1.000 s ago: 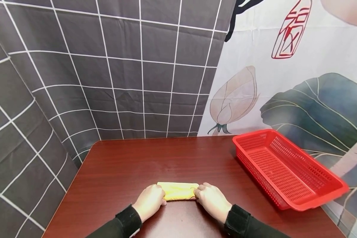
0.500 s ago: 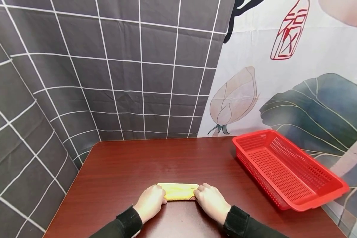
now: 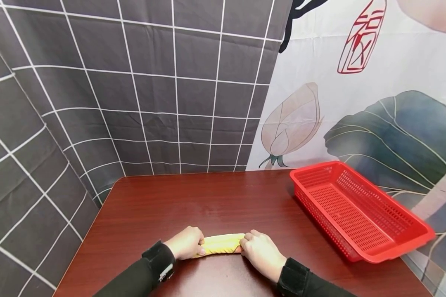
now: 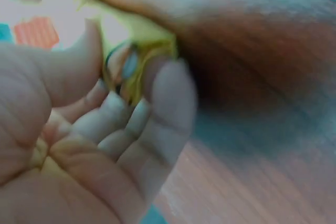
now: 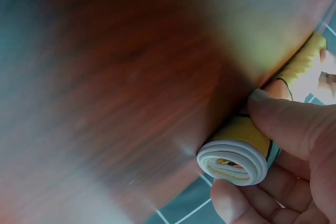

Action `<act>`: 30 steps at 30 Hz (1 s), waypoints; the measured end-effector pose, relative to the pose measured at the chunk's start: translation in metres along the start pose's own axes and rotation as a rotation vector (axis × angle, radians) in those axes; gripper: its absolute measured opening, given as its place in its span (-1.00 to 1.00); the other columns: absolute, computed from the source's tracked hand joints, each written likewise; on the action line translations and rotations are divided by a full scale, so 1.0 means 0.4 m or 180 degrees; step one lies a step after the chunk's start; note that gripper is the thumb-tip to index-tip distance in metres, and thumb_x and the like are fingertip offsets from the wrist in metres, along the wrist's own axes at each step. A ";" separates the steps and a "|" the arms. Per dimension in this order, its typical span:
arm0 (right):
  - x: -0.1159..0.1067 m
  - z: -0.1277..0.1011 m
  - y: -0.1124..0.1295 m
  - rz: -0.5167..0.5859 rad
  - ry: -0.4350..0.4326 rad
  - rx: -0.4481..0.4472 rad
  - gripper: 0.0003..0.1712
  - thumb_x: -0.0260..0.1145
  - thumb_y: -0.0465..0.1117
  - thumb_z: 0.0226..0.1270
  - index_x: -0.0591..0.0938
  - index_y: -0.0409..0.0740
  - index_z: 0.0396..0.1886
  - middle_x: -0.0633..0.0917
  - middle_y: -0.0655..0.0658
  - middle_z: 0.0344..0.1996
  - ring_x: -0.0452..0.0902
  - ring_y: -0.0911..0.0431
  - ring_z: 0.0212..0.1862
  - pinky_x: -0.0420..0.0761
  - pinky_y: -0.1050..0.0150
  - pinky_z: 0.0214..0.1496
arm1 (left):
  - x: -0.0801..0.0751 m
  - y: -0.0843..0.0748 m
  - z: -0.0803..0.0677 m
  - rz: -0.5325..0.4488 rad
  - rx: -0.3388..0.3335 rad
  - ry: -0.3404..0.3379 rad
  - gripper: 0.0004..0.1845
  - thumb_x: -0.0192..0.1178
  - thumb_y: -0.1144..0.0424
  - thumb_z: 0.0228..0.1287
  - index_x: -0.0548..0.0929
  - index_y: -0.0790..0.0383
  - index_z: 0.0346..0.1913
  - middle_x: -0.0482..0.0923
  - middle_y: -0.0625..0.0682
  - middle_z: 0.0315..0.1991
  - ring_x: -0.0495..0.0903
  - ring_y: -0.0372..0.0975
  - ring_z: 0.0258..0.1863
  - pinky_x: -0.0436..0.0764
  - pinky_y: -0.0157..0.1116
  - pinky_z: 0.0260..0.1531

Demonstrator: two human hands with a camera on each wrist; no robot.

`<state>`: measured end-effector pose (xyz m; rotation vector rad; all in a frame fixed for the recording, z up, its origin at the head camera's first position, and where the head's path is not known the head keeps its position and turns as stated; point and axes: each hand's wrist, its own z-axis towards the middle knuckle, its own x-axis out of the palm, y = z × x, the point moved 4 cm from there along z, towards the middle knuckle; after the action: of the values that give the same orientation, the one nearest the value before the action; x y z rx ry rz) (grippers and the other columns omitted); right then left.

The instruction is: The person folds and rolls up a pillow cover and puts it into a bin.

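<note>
A yellow cloth rolled into a tight tube (image 3: 221,244) lies near the front edge of the dark wooden table (image 3: 208,202). My left hand (image 3: 186,244) grips its left end, fingers curled round the yellow roll (image 4: 134,66). My right hand (image 3: 262,252) pinches the right end, thumb on top. In the right wrist view the rolled end (image 5: 233,158) shows its spiral layers between thumb and fingers. Both wrists wear black sleeves.
A red perforated plastic basket (image 3: 357,210) stands at the table's right side, with nothing visible inside. A grey grid-patterned curtain (image 3: 134,90) and a lotus-print cloth (image 3: 357,103) hang behind the table.
The roll has drawn nearer to the front edge and looks thinner and tighter. My left hand has turned and now wraps over the roll's left end.
</note>
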<state>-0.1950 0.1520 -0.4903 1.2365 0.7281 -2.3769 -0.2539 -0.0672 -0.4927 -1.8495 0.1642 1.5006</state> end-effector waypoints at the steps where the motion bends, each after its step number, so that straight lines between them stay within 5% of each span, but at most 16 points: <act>1: 0.001 -0.001 0.003 0.0012 0.0036 -0.0012 -0.67 0.69 -0.11 0.00 0.64 0.00 -0.61 0.60 0.08 -0.62 0.46 0.16 -0.49 0.52 0.35 -0.42 | -0.003 0.006 0.001 -0.0122 -0.0060 0.0122 -0.52 0.57 0.31 0.11 0.44 0.04 -0.70 0.25 -0.25 -0.75 0.26 -0.40 -0.69 0.28 -0.43 -0.60; 5: -0.002 -0.005 0.014 -0.0013 0.0047 -0.0076 -0.68 0.70 -0.12 -0.09 0.64 -0.01 -0.59 0.59 0.08 -0.61 0.44 0.16 -0.50 0.49 0.36 -0.41 | -0.012 0.018 0.008 -0.0346 -0.0381 0.0394 -0.54 0.59 0.29 0.15 0.51 0.08 -0.73 0.39 -0.20 -0.84 0.48 -0.38 -0.83 0.45 -0.44 -0.73; 9: -0.003 -0.005 0.022 -0.0062 -0.0040 -0.0133 -0.66 0.69 -0.12 -0.14 0.61 -0.02 -0.61 0.56 0.08 -0.63 0.42 0.16 -0.52 0.47 0.35 -0.42 | -0.010 0.022 0.017 -0.0356 -0.0686 0.0414 -0.58 0.61 0.27 0.12 0.58 0.17 -0.72 0.54 -0.02 -0.83 0.64 -0.19 -0.84 0.60 -0.32 -0.76; 16: -0.009 -0.003 0.030 -0.0217 0.0010 -0.0175 -0.68 0.62 -0.13 -0.02 0.58 -0.01 -0.65 0.54 0.07 -0.66 0.40 0.15 -0.52 0.42 0.34 -0.41 | 0.011 0.058 0.021 -0.0179 -0.1247 0.0354 -0.50 0.67 0.05 0.07 0.58 0.23 -0.68 0.54 0.04 -0.72 0.55 -0.15 -0.92 0.55 -0.25 -0.87; 22: -0.010 0.001 0.026 -0.0183 0.0218 -0.0096 -0.71 0.61 -0.15 -0.01 0.61 0.00 -0.65 0.57 0.07 -0.65 0.43 0.15 -0.51 0.45 0.35 -0.40 | 0.004 0.074 0.000 -0.0078 -0.1319 0.0145 -0.43 0.68 -0.16 -0.02 0.56 0.13 -0.70 0.51 0.00 -0.73 0.48 -0.21 -0.92 0.50 -0.27 -0.84; 30: -0.003 0.010 0.024 -0.0080 0.0341 -0.0087 -0.73 0.61 -0.18 -0.06 0.62 0.04 -0.66 0.58 0.08 -0.64 0.43 0.15 -0.51 0.47 0.34 -0.42 | 0.003 0.075 -0.024 -0.0621 -0.1315 0.0217 -0.47 0.53 -0.01 0.28 0.53 0.18 -0.69 0.43 -0.05 -0.77 0.36 -0.32 -0.90 0.46 -0.38 -0.84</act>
<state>-0.1919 0.1421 -0.4901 1.3594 0.8106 -2.3273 -0.2614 -0.0942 -0.5069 -2.1676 -0.3095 1.4101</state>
